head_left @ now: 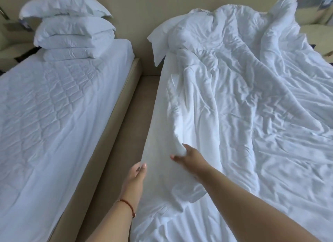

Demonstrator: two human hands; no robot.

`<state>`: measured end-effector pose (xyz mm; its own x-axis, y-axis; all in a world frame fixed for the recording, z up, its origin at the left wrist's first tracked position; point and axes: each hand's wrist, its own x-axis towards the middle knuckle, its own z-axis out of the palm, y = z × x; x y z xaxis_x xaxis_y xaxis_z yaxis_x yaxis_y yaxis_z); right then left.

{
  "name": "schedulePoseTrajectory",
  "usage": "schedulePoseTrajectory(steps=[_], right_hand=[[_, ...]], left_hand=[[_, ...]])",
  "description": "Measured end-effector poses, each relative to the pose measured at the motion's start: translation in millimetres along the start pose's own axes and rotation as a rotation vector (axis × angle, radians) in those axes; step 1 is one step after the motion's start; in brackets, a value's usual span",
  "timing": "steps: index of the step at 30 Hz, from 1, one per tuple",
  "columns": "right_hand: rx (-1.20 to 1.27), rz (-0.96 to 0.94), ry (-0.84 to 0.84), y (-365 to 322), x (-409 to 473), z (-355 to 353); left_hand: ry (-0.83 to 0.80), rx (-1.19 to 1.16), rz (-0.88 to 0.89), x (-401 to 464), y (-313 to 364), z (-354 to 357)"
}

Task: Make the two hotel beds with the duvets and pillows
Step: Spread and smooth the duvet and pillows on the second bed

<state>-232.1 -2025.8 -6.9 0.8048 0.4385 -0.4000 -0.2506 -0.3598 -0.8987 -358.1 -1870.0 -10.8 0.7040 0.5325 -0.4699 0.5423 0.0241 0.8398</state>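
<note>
Your right hand [187,156] reaches out over the near left part of the right bed [155,133], and its thumb and fingers are curled around a bunched fold at the left edge of the white duvet [252,115], pinching the cloth so it rises in a ridge toward the head of the bed. Your left hand [136,176] hangs over the gap between the 2 beds, just beside the right bed's edge, with its fingers straight and lying close together; whether the fingertips touch the sheet you cannot tell from this view. A thin red cord bracelet [126,204] sits on your left wrist. The duvet lies crumpled across the whole right bed, heaped high against the beige headboard wall [144,10] and spilling off toward the far right side. At the head of that bed 1 white pillow [158,41] is partly buried under the duvet, with its corner flap hanging over the mattress edge. The left bed [54,124] carries only a fitted white sheet, creased in a quilted pattern. A stack of 4 white pillows [72,32] stands at its head end, against the wall, the top 1 tilted. Beige carpet [115,151] shows in the strip between the beds.
</note>
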Motion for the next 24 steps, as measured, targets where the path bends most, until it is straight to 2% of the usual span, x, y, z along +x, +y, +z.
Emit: schedulePoseTrajectory(steps=[4,8,12,17,24], right_hand=[[0.016,-0.132,-0.243,-48.1,-31.7,71.9],[0.021,-0.109,-0.339,-88.7,-50.8,149.6],[0.102,-0.025,-0.346,-122.7,-65.0,230.5],[0.197,0.055,-0.293,-148.7,-71.5,318.0],[0.253,0.162,-0.279,-156.8,-65.4,385.7]], left_hand=[[-0.179,-0.244,-0.106,22.5,63.6,-41.9],[-0.225,-0.142,-0.216,46.9,90.2,-114.4],[-0.356,-0.016,-0.223,64.9,90.9,-205.0],[-0.313,0.006,-0.175,80.2,73.0,-292.0],[-0.294,-0.012,-0.171,107.4,40.3,-346.3]])
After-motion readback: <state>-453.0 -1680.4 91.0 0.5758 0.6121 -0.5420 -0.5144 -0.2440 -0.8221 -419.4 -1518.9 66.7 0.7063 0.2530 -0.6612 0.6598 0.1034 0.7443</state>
